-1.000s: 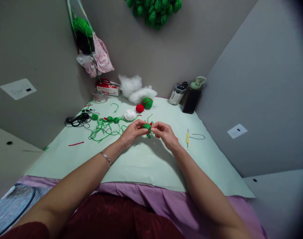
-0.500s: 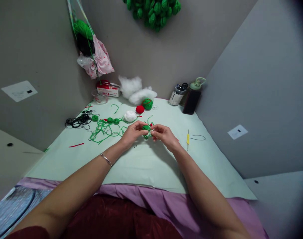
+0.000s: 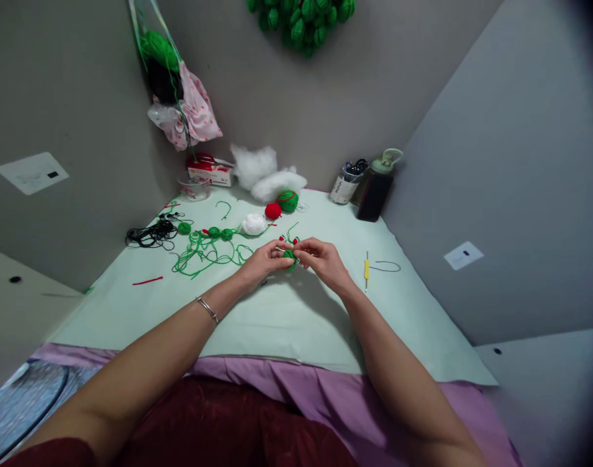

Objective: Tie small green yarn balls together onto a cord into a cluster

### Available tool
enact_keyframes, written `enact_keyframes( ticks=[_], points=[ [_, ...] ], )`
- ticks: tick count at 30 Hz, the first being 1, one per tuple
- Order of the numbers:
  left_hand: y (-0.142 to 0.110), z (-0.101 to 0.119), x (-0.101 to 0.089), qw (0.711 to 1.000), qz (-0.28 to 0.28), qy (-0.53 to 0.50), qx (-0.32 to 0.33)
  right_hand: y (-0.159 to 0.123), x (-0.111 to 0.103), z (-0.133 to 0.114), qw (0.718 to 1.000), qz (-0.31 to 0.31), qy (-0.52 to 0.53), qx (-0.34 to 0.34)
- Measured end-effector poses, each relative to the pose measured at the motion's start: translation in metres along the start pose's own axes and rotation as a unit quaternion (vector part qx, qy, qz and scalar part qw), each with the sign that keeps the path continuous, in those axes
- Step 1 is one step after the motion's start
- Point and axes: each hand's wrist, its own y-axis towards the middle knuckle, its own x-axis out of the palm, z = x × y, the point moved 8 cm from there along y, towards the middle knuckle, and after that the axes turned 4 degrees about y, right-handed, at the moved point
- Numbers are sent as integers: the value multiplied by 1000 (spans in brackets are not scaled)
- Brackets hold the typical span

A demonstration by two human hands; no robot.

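A small green yarn piece with red and white bits is held up between my two hands over the middle of the table. My left hand pinches it from the left, thumb in front. From the right, my right hand closes thumb and forefinger on its upper edge. My fingers hide much of the piece, so its full shape is unclear. Just behind the hands lie a white yarn ball, a red yarn ball and a green yarn ball.
Tangled green yarn and black cord lie to the left. On the right rests a yellow-handled crochet hook. White stuffing, a jar of pens and a dark bottle stand at the back. A pink bag hangs at left.
The green piece has been turned in my fingers, and red-and-white bits now show at its top. My right fingers have shifted slightly up and left. The camera view has moved a little.
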Motion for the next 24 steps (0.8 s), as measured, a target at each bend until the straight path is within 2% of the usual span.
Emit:
enact_keyframes(
  ticks=[4, 8, 11, 17, 20, 24],
  points=[
    [-1, -3, 4, 1000, -18, 25, -6, -1, -1, -5, 1000, 5, -3, 3],
    [-2, 1, 9, 999, -34, 15, -10, -1, -9, -4, 994, 51, 85, 44],
    [-4, 5, 11, 999, -36, 2, -13, -1, -5, -4, 990, 19, 127, 65],
    [-7, 8, 13, 999, -45, 1, -5, -4, 2, -6, 992, -35, 98, 69],
    [-7, 9, 16, 998, -62, 13, 12, -3, 4, 1, 985, -13, 145, 92],
    [-5, 8, 14, 998, -48, 26, 26, -1, 5, 8, 972, 20, 200, 120]
  ],
)
